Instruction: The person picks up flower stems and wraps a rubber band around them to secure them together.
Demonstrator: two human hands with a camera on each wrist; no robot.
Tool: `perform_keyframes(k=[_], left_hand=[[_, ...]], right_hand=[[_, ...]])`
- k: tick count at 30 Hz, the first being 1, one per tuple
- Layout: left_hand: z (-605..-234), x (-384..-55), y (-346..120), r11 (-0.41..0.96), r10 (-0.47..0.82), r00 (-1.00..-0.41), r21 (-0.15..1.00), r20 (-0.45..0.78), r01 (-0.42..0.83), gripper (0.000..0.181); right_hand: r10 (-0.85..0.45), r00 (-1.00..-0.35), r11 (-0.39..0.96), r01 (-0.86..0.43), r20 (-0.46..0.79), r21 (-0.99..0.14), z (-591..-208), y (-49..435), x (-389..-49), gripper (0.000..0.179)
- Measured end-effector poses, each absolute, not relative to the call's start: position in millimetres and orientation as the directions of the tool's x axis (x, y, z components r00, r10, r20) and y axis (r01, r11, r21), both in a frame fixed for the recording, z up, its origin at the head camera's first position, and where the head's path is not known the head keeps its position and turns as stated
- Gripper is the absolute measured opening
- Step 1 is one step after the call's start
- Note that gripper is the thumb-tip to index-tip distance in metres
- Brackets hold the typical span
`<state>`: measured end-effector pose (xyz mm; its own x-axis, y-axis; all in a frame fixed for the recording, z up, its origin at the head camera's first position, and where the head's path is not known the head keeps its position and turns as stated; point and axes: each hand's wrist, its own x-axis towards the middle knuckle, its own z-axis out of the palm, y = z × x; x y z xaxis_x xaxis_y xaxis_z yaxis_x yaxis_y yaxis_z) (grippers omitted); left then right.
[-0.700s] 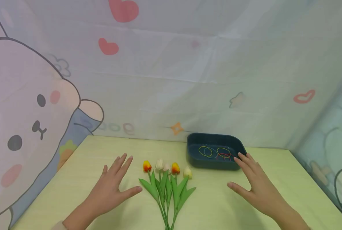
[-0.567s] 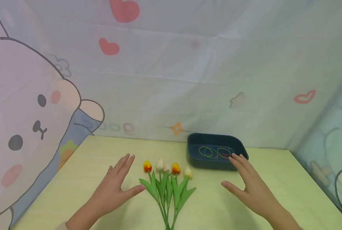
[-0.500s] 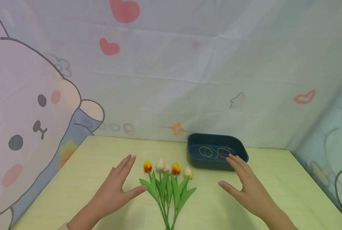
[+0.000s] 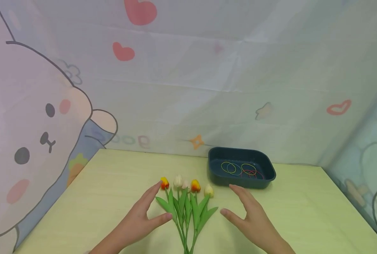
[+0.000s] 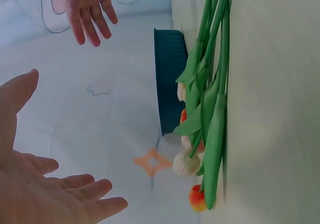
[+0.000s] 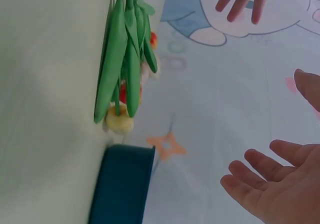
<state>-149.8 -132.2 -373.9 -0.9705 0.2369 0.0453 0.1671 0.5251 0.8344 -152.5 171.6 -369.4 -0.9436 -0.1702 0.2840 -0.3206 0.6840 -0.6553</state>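
Note:
Several artificial tulips (image 4: 188, 210) lie in a fanned bunch on the table, orange, white and pale yellow heads pointing away, stems crossing at the near edge. My left hand (image 4: 141, 218) hovers at the left of the bunch, fingers extended and thumb apart, its thumb tip overlapping a leaf in the head view. On the right side my right hand (image 4: 253, 220) hovers likewise, with thumb and fingers spread. Neither hand holds anything. Both wrist views show the palms facing inward, with the tulips (image 5: 212, 99) lying lower than the hands.
Behind the tulips to the right stands a dark blue tray (image 4: 239, 182) with several thin yellow, blue and red rubber bands (image 4: 228, 167) in it. A printed cloth (image 4: 188, 88) hangs along the back edge of the pale table (image 4: 118, 169).
Both hands have moved inward toward the tulips, the left to the right and the right to the left. The right hand no longer overlaps the tray. Tulips and tray stay put.

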Motion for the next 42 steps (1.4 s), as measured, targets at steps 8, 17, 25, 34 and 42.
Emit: perform_keyframes(k=[8, 17, 25, 34, 42], left_hand=[[-388.6, -149.9, -120.8, 0.431, 0.263, -0.961, 0.880, 0.091, 0.201, 0.078], [-400.1, -151.7, -112.8, 0.365, 0.332, -0.942, 0.927, -0.047, 0.082, 0.078], [-413.4, -153.9, -107.6, 0.348, 0.335, -0.932, 0.937, -0.135, -0.011, 0.087], [-422.6, -149.1, -104.7, 0.307, 0.329, -0.911, 0.941, -0.247, -0.144, 0.092], [-428.2, -148.8, -102.6, 0.329, 0.304, -0.894, 0.917, -0.329, -0.226, 0.099]], right_hand=[[-0.151, -0.978, 0.587, -0.207, 0.146, -0.782, -380.9, 156.9, -151.1, 0.061], [-0.233, -0.973, 0.520, -0.123, -0.002, -0.845, -391.8, 147.5, -151.2, 0.060], [-0.300, -0.944, 0.474, -0.026, -0.134, -0.880, -406.1, 141.9, -154.5, 0.066], [-0.321, -0.909, 0.451, 0.101, -0.267, -0.887, -420.3, 136.2, -156.4, 0.071], [-0.310, -0.887, 0.498, 0.155, -0.343, -0.853, -428.0, 134.3, -155.7, 0.071]])
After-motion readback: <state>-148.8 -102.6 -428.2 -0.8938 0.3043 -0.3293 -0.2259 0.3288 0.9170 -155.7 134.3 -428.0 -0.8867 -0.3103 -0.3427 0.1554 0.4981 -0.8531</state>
